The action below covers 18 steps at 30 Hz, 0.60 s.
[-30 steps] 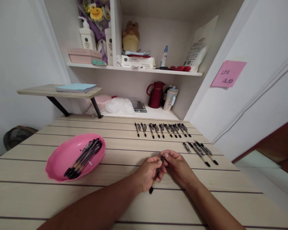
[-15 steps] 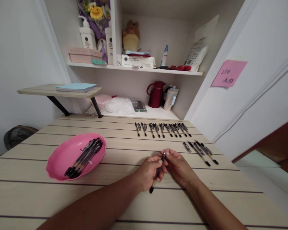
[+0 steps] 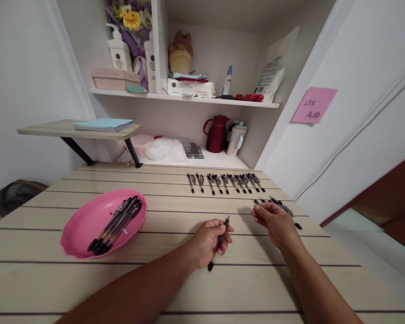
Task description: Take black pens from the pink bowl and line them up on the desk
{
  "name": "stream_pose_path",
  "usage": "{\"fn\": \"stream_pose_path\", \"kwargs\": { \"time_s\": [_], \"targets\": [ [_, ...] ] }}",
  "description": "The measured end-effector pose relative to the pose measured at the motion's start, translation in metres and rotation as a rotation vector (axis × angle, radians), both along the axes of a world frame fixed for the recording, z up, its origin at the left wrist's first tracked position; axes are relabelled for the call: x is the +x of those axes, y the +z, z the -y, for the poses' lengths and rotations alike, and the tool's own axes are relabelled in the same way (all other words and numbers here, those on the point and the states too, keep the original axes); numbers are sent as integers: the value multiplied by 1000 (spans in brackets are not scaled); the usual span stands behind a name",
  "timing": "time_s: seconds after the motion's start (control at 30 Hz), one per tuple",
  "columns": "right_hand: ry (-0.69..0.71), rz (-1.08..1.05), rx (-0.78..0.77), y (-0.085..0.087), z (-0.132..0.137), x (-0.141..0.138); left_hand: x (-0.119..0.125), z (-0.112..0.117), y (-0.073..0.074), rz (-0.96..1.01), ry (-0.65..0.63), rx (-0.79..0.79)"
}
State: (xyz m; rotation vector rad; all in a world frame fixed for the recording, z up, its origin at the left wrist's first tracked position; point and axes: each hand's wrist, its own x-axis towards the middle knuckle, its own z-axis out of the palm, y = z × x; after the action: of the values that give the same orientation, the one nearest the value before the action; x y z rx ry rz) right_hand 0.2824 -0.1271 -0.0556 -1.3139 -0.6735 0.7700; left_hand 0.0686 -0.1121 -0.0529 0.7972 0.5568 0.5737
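Note:
My left hand (image 3: pixel 204 245) is closed round a black pen (image 3: pixel 220 241), which points up and away over the striped wooden table (image 3: pixel 155 279). My right hand (image 3: pixel 275 221) hovers to its right with fingers pinched together; whatever they hold is too small to make out. Its fingertips are close to a small group of pens and pen parts (image 3: pixel 285 208) lying on the table. A row of several black pens (image 3: pixel 222 182) lies farther back. At the left, a pink bowl (image 3: pixel 74 225) holds several more black pens (image 3: pixel 116 222).
Behind the table an alcove holds a red jug (image 3: pixel 217 133), a lidded cup (image 3: pixel 236 138) and a white bag (image 3: pixel 165 150). A raised board with books (image 3: pixel 103 124) stands at the back left. A pink note (image 3: pixel 313 105) hangs on the right wall.
My right hand has left the pen's upper end and moved right, toward the group of pens. My left hand keeps the pen in place. The view shifted slightly.

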Motion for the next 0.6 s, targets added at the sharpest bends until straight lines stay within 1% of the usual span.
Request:
{"fn": "stream_pose_path", "kwargs": {
  "time_s": [0.13, 0.2, 0.23, 0.3, 0.37, 0.43, 0.5, 0.6],
  "targets": [
    [-127, 203, -81, -13, 9, 46, 0, 0, 1, -8, 1, 12],
    [-142, 339, -172, -18, 13, 60, 0, 0, 1, -16, -3, 17],
    [-136, 443, -235, -20, 15, 64, 0, 0, 1, -19, -4, 19],
    [-122, 722, -370, -19, 16, 64, 0, 0, 0, -25, -6, 18],
    [-122, 1017, -488, -16, 16, 57, 0, -1, 0, -27, -10, 14],
    [-134, 1225, -591, -12, 15, 48, 0, -1, 0, -26, -15, 10],
    [-134, 1320, -678, -9, 14, 42, 0, -1, 0, -24, -16, 9],
    [-125, 1352, -753, -8, 13, 39, 0, -1, 0, -24, -8, 12]
  ]
}}
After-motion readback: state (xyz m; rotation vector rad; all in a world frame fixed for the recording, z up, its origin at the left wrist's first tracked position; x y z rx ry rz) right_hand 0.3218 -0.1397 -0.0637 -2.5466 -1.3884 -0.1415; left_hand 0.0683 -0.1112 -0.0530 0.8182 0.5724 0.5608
